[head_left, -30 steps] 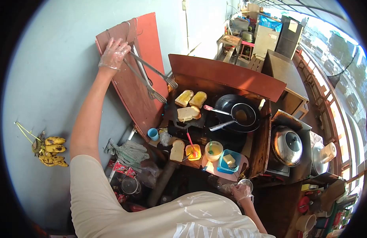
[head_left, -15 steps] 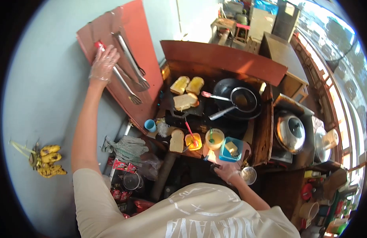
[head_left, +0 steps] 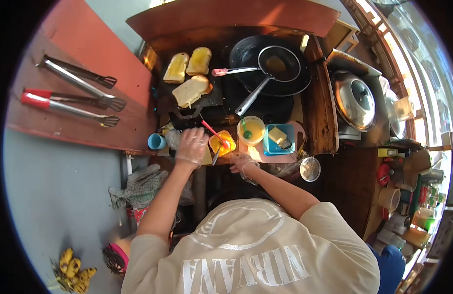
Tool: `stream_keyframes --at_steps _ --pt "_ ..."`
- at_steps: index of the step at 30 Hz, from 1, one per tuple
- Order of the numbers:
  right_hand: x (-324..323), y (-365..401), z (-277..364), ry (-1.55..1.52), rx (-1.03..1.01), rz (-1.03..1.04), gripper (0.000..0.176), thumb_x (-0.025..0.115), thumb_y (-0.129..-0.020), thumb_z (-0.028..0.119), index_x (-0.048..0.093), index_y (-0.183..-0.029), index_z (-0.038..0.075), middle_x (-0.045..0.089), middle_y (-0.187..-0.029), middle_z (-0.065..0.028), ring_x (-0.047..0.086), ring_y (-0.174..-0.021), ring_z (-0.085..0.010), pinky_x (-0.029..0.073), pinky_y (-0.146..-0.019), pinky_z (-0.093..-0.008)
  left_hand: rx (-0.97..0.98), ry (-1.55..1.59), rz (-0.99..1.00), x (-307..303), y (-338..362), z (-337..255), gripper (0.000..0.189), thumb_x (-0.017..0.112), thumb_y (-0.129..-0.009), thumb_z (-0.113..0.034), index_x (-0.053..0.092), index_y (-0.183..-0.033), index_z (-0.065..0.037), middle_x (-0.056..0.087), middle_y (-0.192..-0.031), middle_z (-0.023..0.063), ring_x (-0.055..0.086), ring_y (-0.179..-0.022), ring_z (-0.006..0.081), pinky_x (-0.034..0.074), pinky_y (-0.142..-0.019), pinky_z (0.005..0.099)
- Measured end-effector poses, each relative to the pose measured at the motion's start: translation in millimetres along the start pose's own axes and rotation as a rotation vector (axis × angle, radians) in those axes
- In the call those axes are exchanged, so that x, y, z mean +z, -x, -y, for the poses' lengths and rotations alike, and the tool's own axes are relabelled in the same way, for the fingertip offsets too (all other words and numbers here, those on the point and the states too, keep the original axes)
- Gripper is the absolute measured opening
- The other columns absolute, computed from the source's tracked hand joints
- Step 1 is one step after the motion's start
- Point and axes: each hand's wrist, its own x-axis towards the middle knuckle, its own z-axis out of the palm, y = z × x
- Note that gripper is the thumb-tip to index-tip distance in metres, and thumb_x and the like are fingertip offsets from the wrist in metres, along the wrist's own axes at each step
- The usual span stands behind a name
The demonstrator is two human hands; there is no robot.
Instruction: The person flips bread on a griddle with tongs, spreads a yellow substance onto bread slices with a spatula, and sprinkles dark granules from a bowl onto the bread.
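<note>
Two gloved hands: left hand (head_left: 191, 146) covers bread slice (head_left: 207, 157) beside orange dish (head_left: 222, 144), grip unclear; right hand (head_left: 243, 162) below dish, half-open, empty.

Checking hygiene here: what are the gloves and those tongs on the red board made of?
Gloves: probably thin clear plastic film; wrinkled, glossy, skin shows through. Tongs: bare shiny metal, likely steel; one pair's red grips look plastic or rubber-coated.

Shiny metal tongs (head_left: 74, 81) (wooden board (head_left: 89, 54)).
</note>
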Motion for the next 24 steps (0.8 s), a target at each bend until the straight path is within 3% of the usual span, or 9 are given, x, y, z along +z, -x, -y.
stream_keyframes --at_steps 3,5,7,9,12,16,19,22,24 --pt "11 -42 -17 -0.149 -0.047 -0.069 0.03 0.058 -0.097 0.027 0.058 -0.105 -0.002 0.066 -0.093 -0.0127 0.067 -0.074 -0.021 0.059 -0.062 -0.0325 0.074 -0.103 0.105 44 -36 1 0.027 0.058 -0.082 -0.019 0.068 -0.105 -0.007 0.062 -0.12 0.0119 0.052 -0.117 0.0285 0.039 -0.102 0.0427" --pt "19 -40 -6 -0.208 -0.019 -0.098 0.028 0.058 -0.096 0.024 0.058 -0.104 -0.003 0.066 -0.091 -0.0142 0.068 -0.073 -0.0223 0.06 -0.062 -0.0328 0.015 -0.206 0.313 67 -46 5 0.027 0.055 -0.086 -0.019 0.068 -0.107 -0.007 0.062 -0.121 0.0122 0.048 -0.123 0.0289 0.036 -0.105 0.0432" --pt "23 -44 -9 -0.262 0.003 -0.12 0.026 0.058 -0.096 0.021 0.057 -0.102 -0.004 0.066 -0.089 -0.0156 0.068 -0.071 -0.0235 0.06 -0.062 -0.0331 0.026 -0.219 0.369 73 -53 8 0.025 0.056 -0.085 -0.018 0.071 -0.102 -0.008 0.067 -0.113 0.0122 0.056 -0.116 0.0279 0.036 -0.105 0.0439" --pt "28 -49 -8 -0.429 -0.026 -0.11 0.024 0.058 -0.095 0.015 0.055 -0.099 -0.008 0.066 -0.084 -0.0199 0.069 -0.067 -0.0274 0.061 -0.062 -0.0354 -0.105 -0.043 0.73 77 -58 11 0.02 0.057 -0.083 -0.015 0.073 -0.094 -0.009 0.071 -0.095 0.0105 0.065 -0.103 0.026 0.043 -0.099 0.0424" --pt "33 -49 -6 -0.522 -0.058 -0.136 0.022 0.057 -0.095 0.011 0.054 -0.096 -0.011 0.066 -0.081 -0.0231 0.07 -0.067 -0.0314 0.062 -0.061 -0.0378 -0.174 0.084 0.706 70 -41 0 0.017 0.057 -0.082 -0.015 0.073 -0.085 -0.008 0.071 -0.082 0.0087 0.068 -0.089 0.0249 0.048 -0.089 0.04" --pt "36 -21 22 -0.537 -0.085 -0.207 0.02 0.058 -0.094 0.007 0.054 -0.095 -0.012 0.066 -0.082 -0.0241 0.07 -0.068 -0.0328 0.063 -0.063 -0.0391 -0.075 0.042 0.498 36 -33 9 0.016 0.057 -0.082 -0.017 0.072 -0.083 -0.011 0.07 -0.087 0.0095 0.067 -0.091 0.024 0.049 -0.076 0.0391" --pt "40 -10 22 -0.538 -0.111 -0.179 0.02 0.06 -0.092 0.006 0.053 -0.1 -0.011 0.066 -0.082 -0.0226 0.071 -0.068 -0.0308 0.063 -0.058 -0.0378 -0.058 0.075 0.282 25 -22 13 0.013 0.06 -0.078 -0.014 0.071 -0.085 -0.008 0.069 -0.093 0.0106 0.066 -0.094 0.0258 0.049 -0.082 0.0443" --pt "39 -15 22 -0.514 -0.184 -0.227 0.02 0.062 -0.091 0.008 0.056 -0.096 -0.01 0.067 -0.081 -0.0214 0.071 -0.069 -0.0289 0.063 -0.059 -0.037 -0.084 0.16 0.286 31 -9 18 0.016 0.062 -0.078 -0.013 0.071 -0.09 -0.008 0.069 -0.095 0.0108 0.064 -0.096 0.0276 0.047 -0.082 0.0496" --pt "37 -22 24 -0.159 -0.285 -0.315 0.02 0.064 -0.088 0.01 0.058 -0.09 -0.009 0.068 -0.078 -0.0184 0.071 -0.067 -0.0252 0.062 -0.057 -0.0343 -0.121 0.221 0.21 26 0 16 0.013 0.061 -0.078 -0.014 0.07 -0.087 -0.009 0.068 -0.092 0.0105 0.064 -0.094 0.0273 0.048 -0.079 0.0471"
